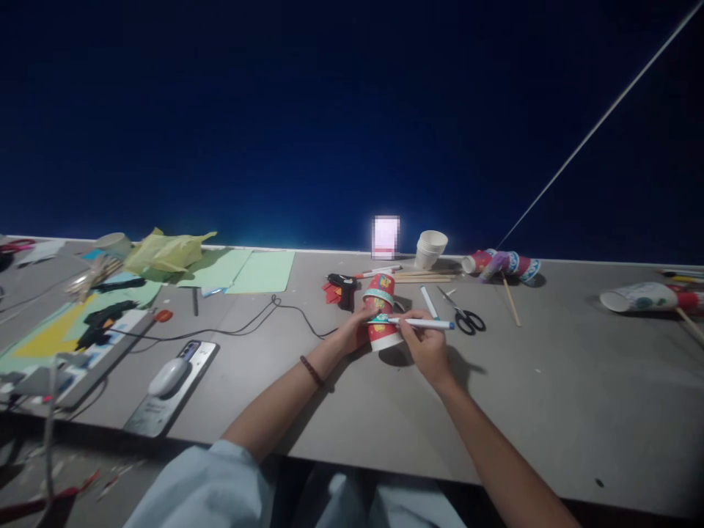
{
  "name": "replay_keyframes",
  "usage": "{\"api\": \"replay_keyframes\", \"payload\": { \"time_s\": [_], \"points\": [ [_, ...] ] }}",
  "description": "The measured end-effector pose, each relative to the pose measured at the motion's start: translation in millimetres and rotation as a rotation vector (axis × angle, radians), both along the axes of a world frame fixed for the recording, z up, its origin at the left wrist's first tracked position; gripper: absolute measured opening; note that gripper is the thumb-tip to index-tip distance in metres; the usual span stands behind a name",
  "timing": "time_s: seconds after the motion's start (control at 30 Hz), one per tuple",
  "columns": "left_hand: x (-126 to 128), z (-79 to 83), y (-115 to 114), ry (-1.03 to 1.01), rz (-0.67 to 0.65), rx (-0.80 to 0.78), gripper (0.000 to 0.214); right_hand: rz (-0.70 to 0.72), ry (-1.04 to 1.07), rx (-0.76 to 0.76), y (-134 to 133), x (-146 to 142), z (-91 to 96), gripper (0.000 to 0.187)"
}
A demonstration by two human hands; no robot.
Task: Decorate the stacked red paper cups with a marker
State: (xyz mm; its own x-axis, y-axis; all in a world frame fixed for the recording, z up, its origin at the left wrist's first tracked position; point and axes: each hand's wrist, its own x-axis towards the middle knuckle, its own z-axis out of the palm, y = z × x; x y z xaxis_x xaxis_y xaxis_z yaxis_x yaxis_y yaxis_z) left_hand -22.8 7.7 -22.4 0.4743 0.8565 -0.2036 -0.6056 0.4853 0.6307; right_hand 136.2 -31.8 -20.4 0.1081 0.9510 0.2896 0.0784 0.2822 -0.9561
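Observation:
My left hand [357,331] is closed around the side of a red patterned paper-cup piece [380,297], which looks like cups joined together with teal bands. A white marker with a blue end [434,323] lies across the front of the cups, pinched in my right hand [426,345]. The marker's tip is hard to make out against the cups. Just behind my left hand rests a black glue gun [345,287] beside small red pieces [331,293]. Black-handled scissors [468,321] and a second pale marker [428,302] lie beyond my right hand.
White stacked cups [430,249] stand at the back near wooden sticks [423,278]. Decorated cup pieces [511,265] lie to the right. On the left are a power strip [110,359], a phone [192,374] with a white case on it, green paper [264,271] and a trailing black cable [231,331].

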Motion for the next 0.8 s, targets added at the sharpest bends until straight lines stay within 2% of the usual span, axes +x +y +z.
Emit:
{"api": "replay_keyframes", "payload": {
  "time_s": [0.33, 0.6, 0.8],
  "points": [
    [0.0, -2.2, -0.4, 0.061, 0.027, 0.008, 0.039, 0.008, -0.007, 0.010, -1.6, -0.1, -0.5, 0.019],
    [0.9, 1.9, -2.5, 0.050, 0.029, 0.015, 0.035, 0.039, -0.002, 0.006, -3.6, 0.8, -1.4, 0.020],
    [0.5, 1.3, -2.1, 0.037, 0.019, 0.015, 0.035, -0.015, 0.005, 0.013, -5.1, -0.7, 1.8, 0.022]
  ]
}}
